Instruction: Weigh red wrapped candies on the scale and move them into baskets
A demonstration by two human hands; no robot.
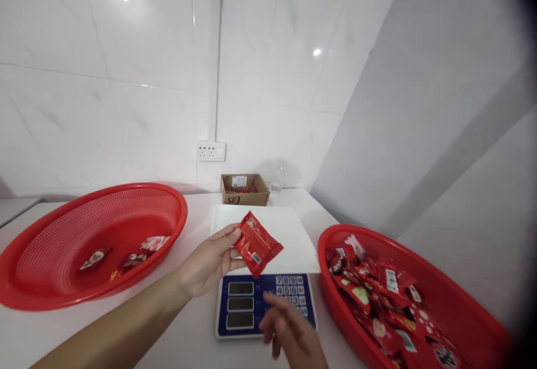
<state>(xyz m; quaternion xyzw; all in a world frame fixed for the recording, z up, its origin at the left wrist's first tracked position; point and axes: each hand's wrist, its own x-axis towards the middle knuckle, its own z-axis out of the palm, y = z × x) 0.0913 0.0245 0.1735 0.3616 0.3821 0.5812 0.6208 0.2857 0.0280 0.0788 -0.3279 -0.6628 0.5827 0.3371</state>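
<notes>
Pinched at its left edge, a red snack packet (259,244) with a small barcode is in my left hand (210,263). The packet is tilted above the white pan (293,235) of a weighing scale. My right hand (291,330) hovers over the scale's blue keypad panel (263,283), covering part of the keys. Its fingers are loosely bent and apart, with nothing seen in them. I cannot tell if a fingertip touches a key. To the right, a red basket (465,291) holds many mostly red wrapped snacks (377,291).
At the left stands another red basket (138,223) with a few packets (95,258) inside. Behind the scale are a small cardboard box (247,198) and a clear plastic object (278,176) by the wall. A socket plate (211,151) is on the tiled wall.
</notes>
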